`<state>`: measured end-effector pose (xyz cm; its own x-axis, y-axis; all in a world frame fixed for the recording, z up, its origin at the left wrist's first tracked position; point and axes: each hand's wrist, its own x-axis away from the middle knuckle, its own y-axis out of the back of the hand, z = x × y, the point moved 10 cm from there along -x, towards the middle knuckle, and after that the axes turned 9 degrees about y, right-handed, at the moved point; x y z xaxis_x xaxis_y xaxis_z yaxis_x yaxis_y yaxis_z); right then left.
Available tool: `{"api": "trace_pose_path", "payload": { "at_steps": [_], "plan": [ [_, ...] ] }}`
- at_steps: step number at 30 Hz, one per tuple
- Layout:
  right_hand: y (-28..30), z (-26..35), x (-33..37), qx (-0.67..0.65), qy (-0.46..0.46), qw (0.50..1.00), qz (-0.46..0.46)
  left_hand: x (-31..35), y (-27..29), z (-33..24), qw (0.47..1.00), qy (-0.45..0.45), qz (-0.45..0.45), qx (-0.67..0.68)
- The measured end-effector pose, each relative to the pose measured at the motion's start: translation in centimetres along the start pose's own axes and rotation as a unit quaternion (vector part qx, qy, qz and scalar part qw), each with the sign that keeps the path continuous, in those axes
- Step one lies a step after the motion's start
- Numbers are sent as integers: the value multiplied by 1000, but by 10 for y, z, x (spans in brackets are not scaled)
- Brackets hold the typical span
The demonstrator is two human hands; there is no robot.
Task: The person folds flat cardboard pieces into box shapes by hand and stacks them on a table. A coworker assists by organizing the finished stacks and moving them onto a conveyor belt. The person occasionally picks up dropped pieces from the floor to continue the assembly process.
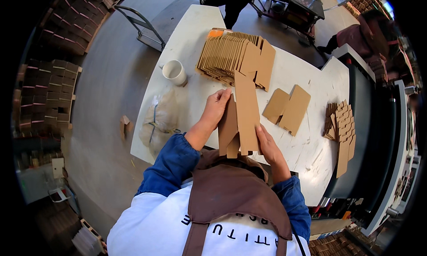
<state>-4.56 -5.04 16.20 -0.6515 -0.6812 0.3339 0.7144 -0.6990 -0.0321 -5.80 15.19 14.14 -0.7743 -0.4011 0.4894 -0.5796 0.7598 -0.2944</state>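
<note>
Left hand (216,107): grips the blank's left flap.
Right hand (268,145): holds the blank's lower right edge, fingertips hidden.
Blank (244,116): upright over the table's (191,38) near edge.
Stack (233,56): far edge.

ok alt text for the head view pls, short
A person's left hand and right hand hold a flat brown cardboard box blank over a white table, with a stack of blanks and a white mug behind.
</note>
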Motion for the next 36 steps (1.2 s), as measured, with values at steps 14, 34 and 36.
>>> {"api": "trace_pose_path", "payload": {
  "at_steps": [14, 34, 36],
  "plan": [
    [29, -72, 4, -186, -65, 975, -98, 11, -3, -22, 937, -129, -57, -319],
    [60, -45, 13, -146, -22, 959, -242, -163, 176, -46, 624, 72, 180, -757],
    [58, -50, 13, -153, -35, 956, -248, -164, 168, -44, 618, 74, 188, -760]
  ]
}}
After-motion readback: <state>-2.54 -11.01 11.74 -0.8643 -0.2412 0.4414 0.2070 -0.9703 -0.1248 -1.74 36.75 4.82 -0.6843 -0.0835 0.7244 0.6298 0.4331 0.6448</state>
